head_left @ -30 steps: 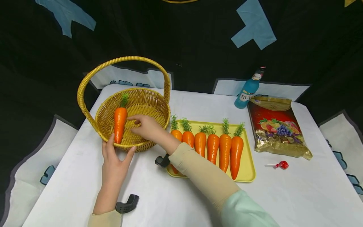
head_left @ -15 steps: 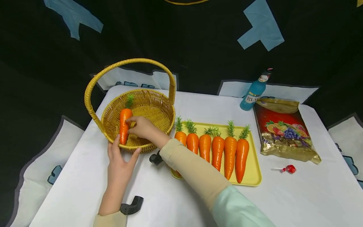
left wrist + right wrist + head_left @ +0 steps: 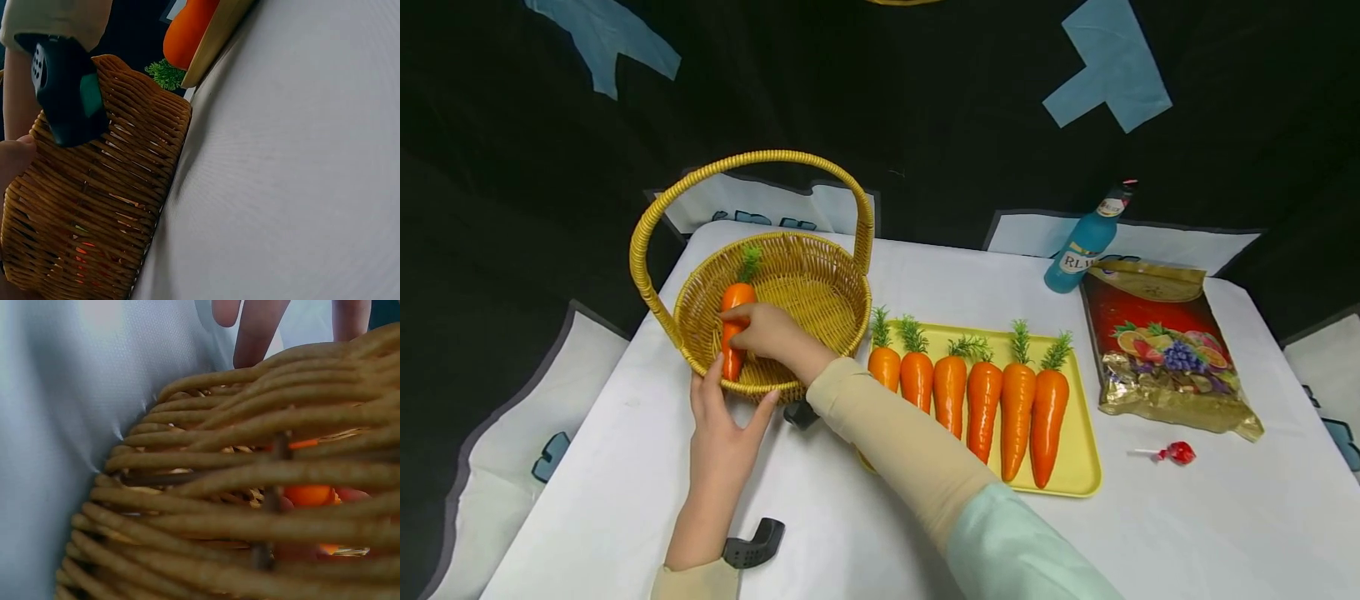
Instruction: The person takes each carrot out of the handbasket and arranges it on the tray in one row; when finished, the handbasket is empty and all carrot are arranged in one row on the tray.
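Note:
In the head view a yellow wicker basket (image 3: pixel 816 304) with a tall arched handle stands at the left of the table. Inside, along its left part, lies one orange carrot (image 3: pixel 740 294) with a green leafy top. My right hand (image 3: pixel 771 333) reaches in and grips it, the fingers across it. Resting against the basket's near rim from outside is my left hand (image 3: pixel 722 454), thumb spread from the fingers. Through the weave in the right wrist view I see part of the carrot (image 3: pixel 309 495); the left hand's fingers (image 3: pixel 259 331) touch the outer wall.
A yellow tray (image 3: pixel 1078 467) with several carrots (image 3: pixel 1017 408) stands right of the basket, partly behind my right forearm. Farther right are a blue bottle (image 3: pixel 1082 250), a red and gold bag (image 3: pixel 1172 350) and a red lollipop (image 3: pixel 1180 452).
My right hand has moved left onto the carrot and now grips it; a second ago it hovered just beside it. The left hand has stayed at the rim. The head view has shifted slightly.

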Tool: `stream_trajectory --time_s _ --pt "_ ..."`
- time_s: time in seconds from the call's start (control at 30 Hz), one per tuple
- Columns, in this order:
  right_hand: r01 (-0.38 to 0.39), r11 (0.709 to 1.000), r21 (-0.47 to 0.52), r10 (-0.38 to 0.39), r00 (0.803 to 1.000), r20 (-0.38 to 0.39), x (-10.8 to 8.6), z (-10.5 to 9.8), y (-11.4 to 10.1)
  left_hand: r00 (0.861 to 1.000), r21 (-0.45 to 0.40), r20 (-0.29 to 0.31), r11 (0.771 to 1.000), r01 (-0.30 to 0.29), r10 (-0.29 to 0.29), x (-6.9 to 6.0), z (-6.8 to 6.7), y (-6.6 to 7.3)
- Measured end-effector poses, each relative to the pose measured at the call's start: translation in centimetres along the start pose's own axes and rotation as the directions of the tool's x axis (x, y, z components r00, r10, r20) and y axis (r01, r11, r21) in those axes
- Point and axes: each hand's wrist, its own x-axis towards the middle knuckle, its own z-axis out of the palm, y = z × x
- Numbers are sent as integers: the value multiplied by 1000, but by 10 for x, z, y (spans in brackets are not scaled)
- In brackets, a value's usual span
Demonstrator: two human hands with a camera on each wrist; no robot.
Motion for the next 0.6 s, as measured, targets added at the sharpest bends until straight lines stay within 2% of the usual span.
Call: stream_trajectory --time_s 0.37,0.6 --pt "-47 999 10 47 999 21 1 3 -3 1000 12 -9 1000 0 1 0 1 1" --pt "-12 999 37 13 1000 -18 -2 0 0 1000 18 -6 1000 -8 8 1 0 0"
